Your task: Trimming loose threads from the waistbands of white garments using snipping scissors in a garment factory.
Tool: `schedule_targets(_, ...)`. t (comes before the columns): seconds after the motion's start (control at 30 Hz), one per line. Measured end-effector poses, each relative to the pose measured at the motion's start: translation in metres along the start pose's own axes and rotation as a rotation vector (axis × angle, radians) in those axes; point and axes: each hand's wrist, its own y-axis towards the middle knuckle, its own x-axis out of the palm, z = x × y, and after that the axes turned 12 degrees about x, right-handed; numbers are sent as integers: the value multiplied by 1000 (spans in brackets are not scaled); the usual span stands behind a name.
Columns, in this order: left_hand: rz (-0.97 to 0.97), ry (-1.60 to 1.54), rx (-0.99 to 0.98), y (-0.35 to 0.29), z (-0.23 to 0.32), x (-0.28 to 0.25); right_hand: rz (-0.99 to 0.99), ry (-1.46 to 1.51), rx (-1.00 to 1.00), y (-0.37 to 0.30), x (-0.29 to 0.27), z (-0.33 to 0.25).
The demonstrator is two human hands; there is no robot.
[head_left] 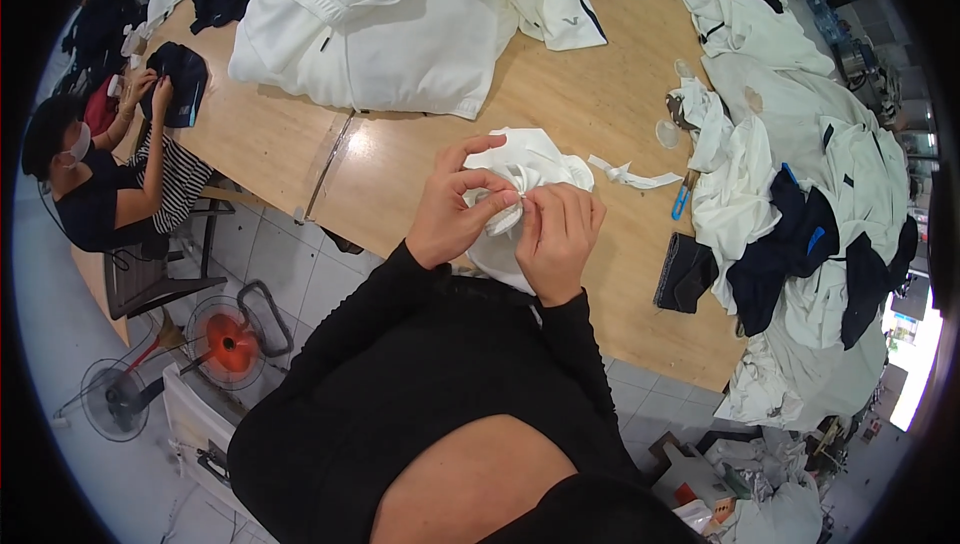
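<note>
A bunched piece of white fabric (527, 151) lies at the near edge of the wooden table, in front of my body. My left hand (455, 204) pinches a gathered fold of it between thumb and forefinger, the other fingers curled loosely. Against those fingertips, my right hand (560, 234) grips the same fold from the right, its fingers pressed together. Whatever small detail sits between the fingertips is too small to make out. Part of the white fabric hangs down between my wrists, over the table edge.
A stack of white garments (370, 44) lies farther back. To the right are a white strip (635, 176), a blue-handled cutter (683, 196), a dark folded wallet-like item (686, 272) and heaped white and navy clothes (745, 194). At left, a seated co-worker (110, 174) handles dark cloth near a fan (228, 341).
</note>
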Motion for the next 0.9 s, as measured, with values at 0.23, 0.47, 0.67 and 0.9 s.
schedule_targets(0.23, 37, 473, 243, 7, -23, -5, -73, -238, 58, -8, 14, 28)
schedule_targets(0.47, -37, 38, -3, 0, -72, -27, -364, -8, 101, 7, -2, 38)
schedule_targets(0.67, -163, -615, -30, 23, -33, -27, -434, 293, 314, 14, -17, 27)
schedule_targets(0.9, -623, -26, 474, 10, -31, -15, 136, 951, 374, 63, -96, 44)
